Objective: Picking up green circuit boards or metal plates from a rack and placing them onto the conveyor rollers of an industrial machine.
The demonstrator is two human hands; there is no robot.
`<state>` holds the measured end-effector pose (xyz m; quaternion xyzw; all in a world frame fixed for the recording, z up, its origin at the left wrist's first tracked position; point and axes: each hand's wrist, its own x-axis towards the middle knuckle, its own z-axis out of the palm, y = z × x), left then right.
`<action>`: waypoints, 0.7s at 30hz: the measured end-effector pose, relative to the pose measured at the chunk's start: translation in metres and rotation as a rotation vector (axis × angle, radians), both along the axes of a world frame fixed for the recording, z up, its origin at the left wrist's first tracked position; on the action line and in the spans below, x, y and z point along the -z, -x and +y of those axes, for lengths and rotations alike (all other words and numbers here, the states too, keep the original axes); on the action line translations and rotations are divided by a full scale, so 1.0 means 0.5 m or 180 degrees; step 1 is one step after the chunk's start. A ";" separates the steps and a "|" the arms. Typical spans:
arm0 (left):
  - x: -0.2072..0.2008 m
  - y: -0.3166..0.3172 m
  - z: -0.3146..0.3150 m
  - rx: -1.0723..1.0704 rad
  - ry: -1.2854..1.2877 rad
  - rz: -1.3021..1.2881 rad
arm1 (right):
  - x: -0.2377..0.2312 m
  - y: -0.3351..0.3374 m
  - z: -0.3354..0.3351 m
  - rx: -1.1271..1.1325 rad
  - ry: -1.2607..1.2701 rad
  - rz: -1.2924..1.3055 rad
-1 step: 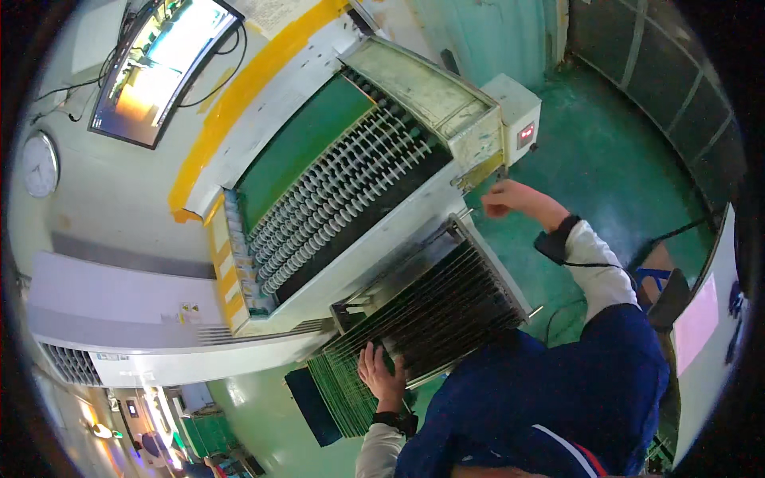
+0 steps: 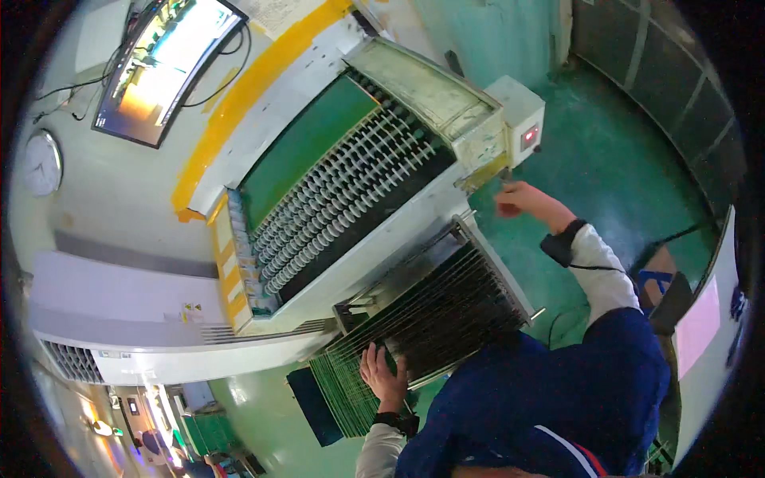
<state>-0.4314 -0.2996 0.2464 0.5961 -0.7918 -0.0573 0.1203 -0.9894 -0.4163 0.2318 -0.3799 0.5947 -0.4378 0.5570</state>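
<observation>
The long roller conveyor machine (image 2: 343,183) fills the view, its green bed running to a small white control box (image 2: 522,119). Below it, the wire rack (image 2: 430,319) holds thin green boards (image 2: 339,390). The left hand (image 2: 382,374) lies flat on the rack, fingers spread, gripping nothing. The right hand (image 2: 518,199) hangs beside the machine's corner, seemingly loosely closed and empty. Nothing has visibly shifted.

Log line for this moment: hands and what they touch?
left hand: flat on green boards in wire rack | right hand: raised by conveyor machine corner, near small control box, apparently empty
</observation>
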 end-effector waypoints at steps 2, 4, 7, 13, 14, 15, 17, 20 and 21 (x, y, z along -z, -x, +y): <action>0.004 0.001 0.000 -0.0019 0.0029 -0.0009 | 0.064 0.031 0.029 0.0779 -0.0132 -0.0279; -0.003 0.000 -0.010 0.0087 0.0095 -0.0047 | 0.179 0.117 0.061 0.0713 0.0177 0.0176; -0.005 -0.002 -0.019 0.0111 0.0086 -0.0071 | 0.327 0.172 0.076 0.1248 0.0221 -0.0509; -0.010 0.003 -0.011 -0.0016 0.0002 -0.0104 | 0.477 0.300 0.002 0.2355 -0.0044 -0.1887; -0.012 0.004 -0.011 -0.0020 0.0020 -0.0095 | 0.486 0.315 -0.009 0.2351 0.0009 -0.1726; -0.011 0.006 -0.009 -0.0020 0.0029 -0.0085 | 0.493 0.329 -0.018 0.2352 0.0058 -0.1561; -0.009 0.001 0.000 -0.0028 0.0000 -0.0013 | 0.500 0.346 -0.040 0.2517 0.0035 -0.1539; -0.010 -0.003 0.003 -0.0009 0.0035 -0.0137 | 0.495 0.373 -0.075 0.2860 0.0077 -0.1570; -0.013 0.001 -0.006 0.0042 0.0073 -0.0125 | 0.479 0.390 -0.075 0.3033 0.0149 -0.1601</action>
